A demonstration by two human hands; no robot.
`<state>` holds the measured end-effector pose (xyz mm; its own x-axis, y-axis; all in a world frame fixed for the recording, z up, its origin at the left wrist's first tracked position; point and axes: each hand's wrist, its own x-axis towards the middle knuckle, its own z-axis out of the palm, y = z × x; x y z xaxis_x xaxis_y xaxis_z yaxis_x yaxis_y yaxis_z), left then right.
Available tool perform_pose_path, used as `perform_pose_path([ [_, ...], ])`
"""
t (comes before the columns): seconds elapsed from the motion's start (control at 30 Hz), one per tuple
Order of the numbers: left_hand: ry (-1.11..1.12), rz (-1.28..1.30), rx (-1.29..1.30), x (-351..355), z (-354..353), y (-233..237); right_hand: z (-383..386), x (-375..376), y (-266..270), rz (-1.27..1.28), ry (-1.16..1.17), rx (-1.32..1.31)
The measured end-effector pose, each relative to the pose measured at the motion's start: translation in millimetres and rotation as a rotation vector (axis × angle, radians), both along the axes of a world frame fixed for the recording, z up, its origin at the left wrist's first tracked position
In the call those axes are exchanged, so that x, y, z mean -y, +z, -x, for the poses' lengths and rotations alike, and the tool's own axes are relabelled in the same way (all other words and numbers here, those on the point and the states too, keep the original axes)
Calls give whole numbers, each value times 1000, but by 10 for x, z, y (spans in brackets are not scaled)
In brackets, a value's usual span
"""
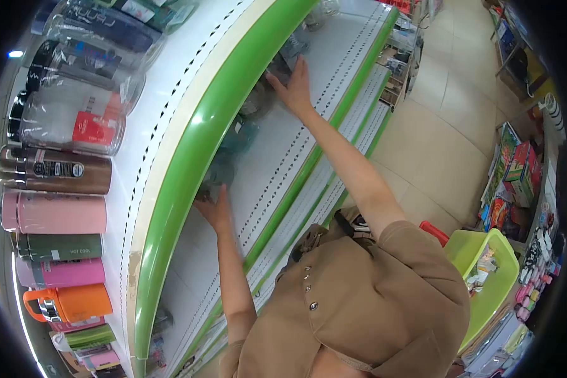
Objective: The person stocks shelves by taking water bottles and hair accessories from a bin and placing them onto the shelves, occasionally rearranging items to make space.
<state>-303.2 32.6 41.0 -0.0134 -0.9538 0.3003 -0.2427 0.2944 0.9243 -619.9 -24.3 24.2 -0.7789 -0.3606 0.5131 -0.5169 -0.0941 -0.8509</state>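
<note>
My left hand reaches into the middle shelf, its thumb and fingers spread apart beside a clear container. Some of its fingertips pass behind the upper shelf's green edge. Farther up the same shelf, my right hand is also spread, next to dark transparent containers. Neither hand visibly grips anything. Between the hands stands a teal transparent container, partly hidden under the upper shelf.
The upper shelf at left holds clear jugs, a brown bottle, a pink tumbler and an orange bottle. Lower shelves have green edges. At right are a tiled floor, a yellow-green basket and boxed goods.
</note>
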Motion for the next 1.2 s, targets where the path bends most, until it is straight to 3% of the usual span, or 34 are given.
perform_pose_path([
  [0.07,39,4,-14,121,-75,-179,-10,134,-81,-42,92,48],
  [0.2,44,-83,-15,83,77,-102,-25,205,-70,-184,265,130],
  [0.3,126,-24,167,148,22,-142,2,185,-16,-343,297,134],
  [0.5,104,69,121,116,53,-86,-209,149,-54,-232,279,163],
  [0.67,185,48,347,237,-105,-218,-375,164,-12,-213,217,132],
  [0.8,179,-4,272,186,-9,-195,-319,259,-179,-168,218,168],
  [0.83,231,59,316,212,-39,-252,-315,242,-205,-215,241,128],
  [0.87,401,-14,453,105,37,-230,-224,406,-558,-282,204,-233],
  [0.9,288,73,417,200,-100,-341,-322,169,-198,-181,315,31],
  [0.93,308,60,501,119,-33,-204,-348,172,-215,-141,376,63],
  [1.0,213,-103,246,130,-51,-167,-325,314,-368,-165,554,141],
  [1.07,114,-168,150,196,-117,-327,-161,601,-749,-244,627,49],
  [1.1,111,-156,135,59,-80,-156,24,836,-1035,-234,665,-7],
  [1.13,115,-142,122,-76,-21,30,-206,745,-959,-191,469,158],
  [1.17,139,-130,182,-104,-47,-119,-19,794,-1276,-351,353,-498],
  [1.2,170,-135,242,-76,-94,-212,-109,246,-703,-329,433,-518],
])
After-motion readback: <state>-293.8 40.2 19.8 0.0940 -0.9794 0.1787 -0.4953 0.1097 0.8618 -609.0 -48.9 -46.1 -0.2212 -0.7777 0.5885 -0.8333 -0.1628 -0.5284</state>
